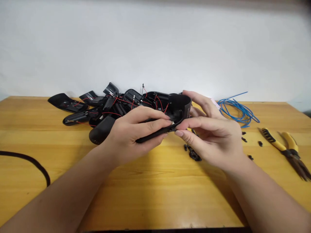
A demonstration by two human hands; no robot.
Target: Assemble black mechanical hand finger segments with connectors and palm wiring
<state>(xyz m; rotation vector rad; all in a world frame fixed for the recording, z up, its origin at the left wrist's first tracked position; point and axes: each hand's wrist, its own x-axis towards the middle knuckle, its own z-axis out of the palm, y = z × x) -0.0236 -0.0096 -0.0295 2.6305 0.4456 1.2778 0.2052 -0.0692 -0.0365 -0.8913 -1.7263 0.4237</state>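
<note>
**Black plastic shell (178, 108) gripped above wooden table (145, 200)**

The left hand (134, 136) closes around the shell's long edge; the right hand (209, 139) pinches its end. Left of the shell lie heaped black casings (97, 110) with red wires (115, 114); right of it, blue wire (236, 111), small black fittings (193, 153) and yellow-handled pliers (284, 150).

Left hand (134, 134), right hand (210, 139) holding black plastic housing (178, 106) above wooden table (145, 200).

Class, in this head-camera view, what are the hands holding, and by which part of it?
The left hand grips the long side of an open black plastic shell with red wires inside; the right hand holds its curved end between the fingers.
</note>
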